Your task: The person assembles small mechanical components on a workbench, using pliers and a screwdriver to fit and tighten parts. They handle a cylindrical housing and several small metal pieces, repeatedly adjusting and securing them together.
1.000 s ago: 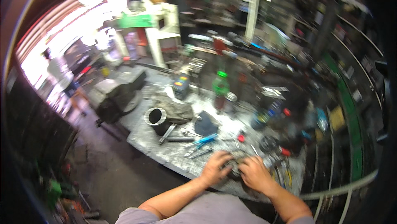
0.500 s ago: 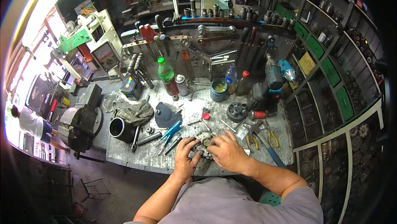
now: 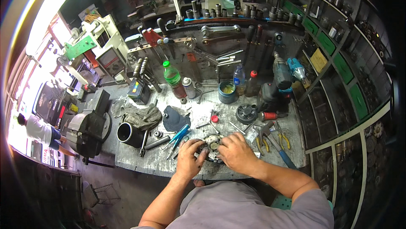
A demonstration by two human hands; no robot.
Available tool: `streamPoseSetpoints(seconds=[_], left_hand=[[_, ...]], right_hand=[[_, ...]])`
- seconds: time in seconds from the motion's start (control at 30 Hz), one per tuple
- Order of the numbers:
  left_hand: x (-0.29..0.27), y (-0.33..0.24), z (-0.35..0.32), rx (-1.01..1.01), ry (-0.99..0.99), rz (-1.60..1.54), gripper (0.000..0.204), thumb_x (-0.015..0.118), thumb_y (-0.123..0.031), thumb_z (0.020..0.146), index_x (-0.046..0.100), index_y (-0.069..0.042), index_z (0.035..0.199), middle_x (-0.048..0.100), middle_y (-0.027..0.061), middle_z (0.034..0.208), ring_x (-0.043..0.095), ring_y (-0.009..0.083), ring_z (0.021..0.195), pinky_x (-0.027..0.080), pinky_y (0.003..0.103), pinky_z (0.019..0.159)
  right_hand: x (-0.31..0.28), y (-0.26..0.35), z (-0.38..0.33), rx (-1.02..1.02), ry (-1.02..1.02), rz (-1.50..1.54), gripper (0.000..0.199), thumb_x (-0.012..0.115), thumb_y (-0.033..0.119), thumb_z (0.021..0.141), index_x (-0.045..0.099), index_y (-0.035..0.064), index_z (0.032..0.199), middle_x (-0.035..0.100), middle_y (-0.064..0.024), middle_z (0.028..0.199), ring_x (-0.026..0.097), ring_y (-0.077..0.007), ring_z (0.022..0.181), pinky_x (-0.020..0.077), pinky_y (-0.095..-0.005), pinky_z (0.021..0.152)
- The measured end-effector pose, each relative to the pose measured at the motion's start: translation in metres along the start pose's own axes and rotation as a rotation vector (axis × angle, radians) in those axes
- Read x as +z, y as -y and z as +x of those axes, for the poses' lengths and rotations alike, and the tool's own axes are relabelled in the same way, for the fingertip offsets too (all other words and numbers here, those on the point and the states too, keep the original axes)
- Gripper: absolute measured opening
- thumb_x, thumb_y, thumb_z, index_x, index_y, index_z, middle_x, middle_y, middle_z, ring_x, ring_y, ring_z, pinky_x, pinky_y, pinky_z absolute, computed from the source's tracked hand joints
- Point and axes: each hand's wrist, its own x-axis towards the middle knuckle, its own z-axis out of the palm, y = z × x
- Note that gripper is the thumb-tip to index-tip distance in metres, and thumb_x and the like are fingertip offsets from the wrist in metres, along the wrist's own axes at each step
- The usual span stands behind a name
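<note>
At the near edge of the workbench, a round metal machine part (image 3: 214, 146), with a pale hub and a knobbly rim, sits between my hands. My left hand (image 3: 189, 159) curls round its left side, thumb pressed to the near rim. My right hand (image 3: 237, 153) closes on the right side with bent fingers; its fingertips are partly hidden. Just left of the part lie blue-handled tools (image 3: 181, 133). Beyond it are a small T-shaped metal tool (image 3: 211, 126) and a red cap (image 3: 215, 119). To the right rest a blue-handled hammer (image 3: 277, 144) and yellow-handled pliers (image 3: 285, 139).
On the left stand a black cylinder (image 3: 129, 135), a crumpled rag (image 3: 146, 117) and a bench vise (image 3: 89, 123). Bottles (image 3: 172, 75), a blue tin (image 3: 227, 93), a black round housing (image 3: 246, 113) and a cordless drill (image 3: 281, 74) stand farther back. Shelving (image 3: 338, 70) lines the right side.
The whole view has shifted slightly, so the bench appears farther right. My right fingers have moved outward from over the round part to its right side. Both hands stay on it.
</note>
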Motion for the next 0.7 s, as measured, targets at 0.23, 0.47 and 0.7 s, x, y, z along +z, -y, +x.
streamPoseSetpoints(seconds=[0.23,0.47,0.7], left_hand=[[-0.020,-0.029,0.030,0.167,0.182,0.499,0.012,0.076,-0.021,0.098,0.076,-0.010,0.103,0.071,0.0106,0.101,0.072,0.0323,0.105,0.038,0.069,0.121],[-0.035,-0.040,0.052,0.479,0.429,0.849,0.012,0.062,-0.018,0.100,0.071,-0.011,0.104,0.068,0.0120,0.099,0.070,0.0310,0.099,0.047,0.058,0.107],[-0.029,-0.029,0.071,0.434,0.605,0.805,0.019,0.067,-0.026,0.101,0.071,-0.008,0.097,0.073,0.0103,0.084,0.075,0.0301,0.079,0.053,0.051,0.081]], right_hand=[[0.002,-0.004,-0.001,-0.038,0.049,0.004,0.023,0.077,0.018,0.093,0.079,0.0094,0.115,0.069,-0.0097,0.117,0.065,-0.0326,0.119,0.0415,-0.0614,0.121],[0.004,-0.001,-0.002,-0.005,-0.015,-0.082,0.017,0.077,0.023,0.097,0.077,0.0102,0.108,0.067,-0.0089,0.110,0.066,-0.0315,0.116,0.0433,-0.0580,0.118],[0.005,-0.025,0.003,0.032,-0.216,0.216,0.017,0.080,0.012,0.094,0.080,0.0078,0.111,0.075,-0.0113,0.107,0.073,-0.0335,0.106,0.0527,-0.0538,0.107]])
